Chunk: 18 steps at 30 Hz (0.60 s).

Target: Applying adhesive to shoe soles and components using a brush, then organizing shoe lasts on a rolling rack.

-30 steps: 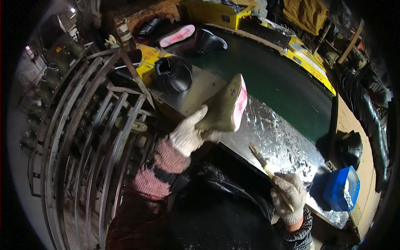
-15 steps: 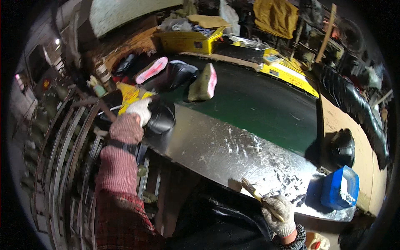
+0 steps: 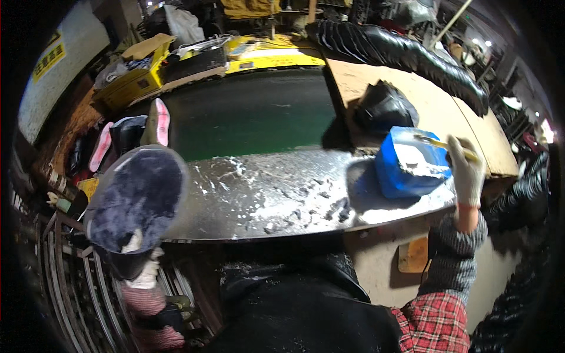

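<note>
Black boot upper (image 3: 97,206), its fuzzy dark lining (image 3: 138,194) facing up, is gripped at the near rim by the gloved fingers of the left hand (image 3: 145,272), above the tabletop's (image 3: 282,182) left end. Gloved fingers of the right hand (image 3: 469,173) close round a paintbrush (image 3: 438,143), bristles at the mouth of a blue plastic tub (image 3: 406,173) holding white paste (image 3: 416,160); just behind sits another black boot piece (image 3: 385,107).

The gloved left hand (image 3: 147,270) was low on the left, partly hidden, clenched in a grip, with a ribbed pink sleeve (image 3: 144,300) behind it. The gloved right hand (image 3: 469,176) was extended farther forward, its fingers (image 3: 457,152) curled tight, the wrist (image 3: 467,217) bare above a grey knitted cuff (image 3: 462,253).
</note>
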Each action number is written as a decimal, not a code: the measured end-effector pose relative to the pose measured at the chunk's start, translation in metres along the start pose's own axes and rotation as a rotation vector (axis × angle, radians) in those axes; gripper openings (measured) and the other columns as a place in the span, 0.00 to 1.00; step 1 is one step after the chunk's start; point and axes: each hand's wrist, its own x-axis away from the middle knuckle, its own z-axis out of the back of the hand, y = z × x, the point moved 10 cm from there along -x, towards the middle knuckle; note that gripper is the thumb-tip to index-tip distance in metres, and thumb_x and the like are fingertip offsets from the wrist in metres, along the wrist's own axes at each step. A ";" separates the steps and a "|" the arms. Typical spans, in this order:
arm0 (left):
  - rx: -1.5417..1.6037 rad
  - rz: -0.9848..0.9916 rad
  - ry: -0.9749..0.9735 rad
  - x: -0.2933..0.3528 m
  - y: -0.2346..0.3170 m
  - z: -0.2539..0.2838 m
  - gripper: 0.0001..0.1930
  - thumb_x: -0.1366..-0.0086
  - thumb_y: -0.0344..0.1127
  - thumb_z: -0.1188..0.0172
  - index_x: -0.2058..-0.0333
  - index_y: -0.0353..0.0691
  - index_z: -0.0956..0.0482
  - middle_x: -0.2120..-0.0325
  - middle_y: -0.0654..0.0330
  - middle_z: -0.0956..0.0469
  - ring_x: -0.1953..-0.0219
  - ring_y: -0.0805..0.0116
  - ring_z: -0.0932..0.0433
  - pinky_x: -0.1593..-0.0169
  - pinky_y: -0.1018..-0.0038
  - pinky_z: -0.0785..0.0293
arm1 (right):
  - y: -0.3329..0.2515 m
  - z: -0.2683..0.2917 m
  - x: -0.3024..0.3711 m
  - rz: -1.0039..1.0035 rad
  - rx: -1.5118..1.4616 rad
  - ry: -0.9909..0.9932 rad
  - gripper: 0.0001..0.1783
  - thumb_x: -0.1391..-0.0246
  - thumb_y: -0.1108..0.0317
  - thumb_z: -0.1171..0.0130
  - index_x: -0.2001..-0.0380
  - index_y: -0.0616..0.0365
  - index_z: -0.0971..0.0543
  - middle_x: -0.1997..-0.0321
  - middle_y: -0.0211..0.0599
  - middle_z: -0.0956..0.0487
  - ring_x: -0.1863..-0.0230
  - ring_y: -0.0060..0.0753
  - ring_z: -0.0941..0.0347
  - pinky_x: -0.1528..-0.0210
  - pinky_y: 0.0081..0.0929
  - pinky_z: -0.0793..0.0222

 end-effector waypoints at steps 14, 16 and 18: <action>0.556 0.257 -0.439 0.075 -0.056 -0.191 0.17 0.38 0.47 0.41 0.70 0.36 0.22 0.81 0.60 0.27 0.83 0.70 0.31 0.77 0.76 0.33 | -0.024 0.021 0.096 0.204 -0.204 0.052 0.06 0.40 0.76 0.48 0.65 0.68 0.23 0.75 0.28 0.27 0.75 0.14 0.35 0.74 0.12 0.40; 0.611 0.274 -0.472 0.074 -0.061 -0.202 0.16 0.38 0.46 0.40 0.69 0.35 0.22 0.80 0.60 0.26 0.81 0.70 0.30 0.76 0.76 0.33 | -0.085 -0.033 0.123 0.399 -0.354 -0.006 0.09 0.44 0.77 0.46 0.61 0.67 0.22 0.70 0.36 0.21 0.72 0.26 0.26 0.70 0.21 0.29; 0.636 0.271 -0.475 0.077 -0.061 -0.202 0.16 0.38 0.45 0.40 0.68 0.35 0.22 0.79 0.60 0.26 0.80 0.70 0.30 0.74 0.76 0.33 | -0.156 -0.111 0.146 0.707 -0.279 -0.348 0.12 0.50 0.71 0.37 0.60 0.59 0.20 0.69 0.38 0.19 0.71 0.31 0.23 0.67 0.27 0.27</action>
